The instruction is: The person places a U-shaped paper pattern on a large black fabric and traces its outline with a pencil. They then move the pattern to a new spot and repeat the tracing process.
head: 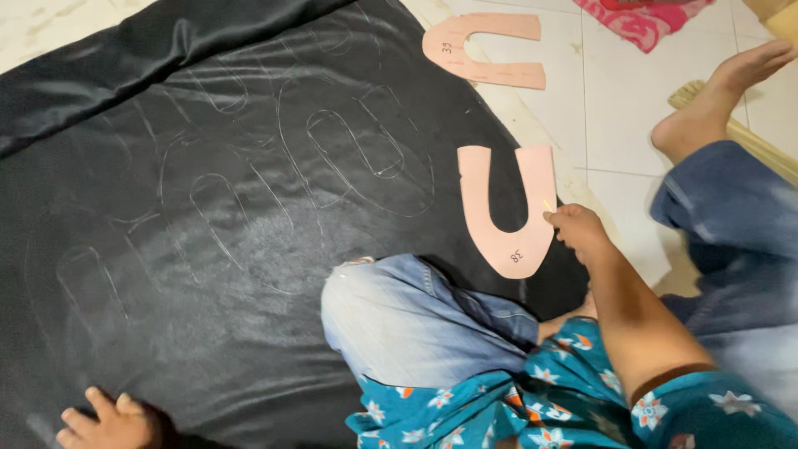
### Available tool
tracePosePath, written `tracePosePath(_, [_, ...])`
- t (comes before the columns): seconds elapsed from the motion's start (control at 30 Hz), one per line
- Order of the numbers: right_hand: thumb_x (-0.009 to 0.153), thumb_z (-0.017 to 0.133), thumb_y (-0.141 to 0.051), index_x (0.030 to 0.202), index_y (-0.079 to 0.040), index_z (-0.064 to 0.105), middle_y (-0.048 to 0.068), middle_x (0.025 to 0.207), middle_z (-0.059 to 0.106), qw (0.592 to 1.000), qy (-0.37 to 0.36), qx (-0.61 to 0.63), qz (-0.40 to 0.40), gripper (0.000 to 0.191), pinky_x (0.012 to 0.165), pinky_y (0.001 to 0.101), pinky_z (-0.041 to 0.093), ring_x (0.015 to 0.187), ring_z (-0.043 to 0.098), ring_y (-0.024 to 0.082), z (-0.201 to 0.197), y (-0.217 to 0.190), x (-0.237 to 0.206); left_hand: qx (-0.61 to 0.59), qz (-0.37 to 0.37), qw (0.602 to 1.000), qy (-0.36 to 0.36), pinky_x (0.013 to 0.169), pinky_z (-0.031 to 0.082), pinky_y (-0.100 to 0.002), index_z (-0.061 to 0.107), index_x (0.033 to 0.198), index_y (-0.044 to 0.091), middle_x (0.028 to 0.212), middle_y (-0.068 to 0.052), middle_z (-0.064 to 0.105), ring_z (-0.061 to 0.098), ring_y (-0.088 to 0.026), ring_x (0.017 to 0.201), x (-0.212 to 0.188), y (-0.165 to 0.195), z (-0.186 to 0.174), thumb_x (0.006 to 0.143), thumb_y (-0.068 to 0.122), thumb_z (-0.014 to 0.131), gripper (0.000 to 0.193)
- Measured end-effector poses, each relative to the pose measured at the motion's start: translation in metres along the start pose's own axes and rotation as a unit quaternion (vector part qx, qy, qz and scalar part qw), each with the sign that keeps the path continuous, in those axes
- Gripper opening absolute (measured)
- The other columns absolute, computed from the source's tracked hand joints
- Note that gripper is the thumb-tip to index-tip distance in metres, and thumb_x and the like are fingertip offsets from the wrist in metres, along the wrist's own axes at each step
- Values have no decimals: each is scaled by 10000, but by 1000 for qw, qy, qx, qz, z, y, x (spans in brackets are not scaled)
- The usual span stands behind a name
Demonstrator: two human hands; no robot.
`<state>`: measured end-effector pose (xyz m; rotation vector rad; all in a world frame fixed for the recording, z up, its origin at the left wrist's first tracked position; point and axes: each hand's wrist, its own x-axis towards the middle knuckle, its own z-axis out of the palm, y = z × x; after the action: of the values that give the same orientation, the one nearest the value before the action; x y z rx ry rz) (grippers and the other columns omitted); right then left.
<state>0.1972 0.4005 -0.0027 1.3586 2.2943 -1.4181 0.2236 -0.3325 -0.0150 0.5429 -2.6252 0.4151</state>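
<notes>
A large black sheet of leather-like material (pixel 208 208) lies spread on the floor, with several U-shaped outlines drawn on it in white. A pink U-shaped card pattern (pixel 503 233) rests on its right part. My right hand (pixel 576 230) is at the pattern's right arm, fingers closed on a thin small marking stick. My left hand (pixel 108 422) presses flat on the sheet at the bottom left, fingers apart. My knee in blue jeans (pixel 399 316) rests on the sheet.
A second pink U-shaped pattern (pixel 486 50) lies at the sheet's top right edge on the white tiled floor (pixel 615 150). A pink cloth (pixel 644 21) lies at the top right. My bare foot (pixel 723 91) lies beside a wooden piece (pixel 748 133).
</notes>
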Motion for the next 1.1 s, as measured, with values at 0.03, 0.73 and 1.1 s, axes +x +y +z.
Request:
tracePosePath(0.03, [851,787,-280,1021,-30,670,12,726,567,1000,-8,20,1,324,488,293,347,567,434,116,-6,-4,4,-25,-45,997,-51,1176,335,-646,521,1519,122,1551,-267,513,476,-501,1413,-16,13,-9,1147,435,415,498])
tracePosePath(0.73, [907,685,-138,972,-33,673,74,853,682,959,-256,96,-75,125,608,270,526,650,625,108,-60,-37,63,-111,-146,953,-241,1091,111,-835,394,1593,232,1705,-172,237,181,-438,1545,-257,120,-135,954,565,445,723])
tracePosePath(1.1, [815,830,-130,1145,29,605,99,982,705,959,-179,-33,-219,431,789,291,538,895,657,153,-3,-71,82,-192,-102,975,-41,1236,252,-743,623,1494,76,1643,-352,416,288,-613,1518,-255,124,-119,970,508,580,681])
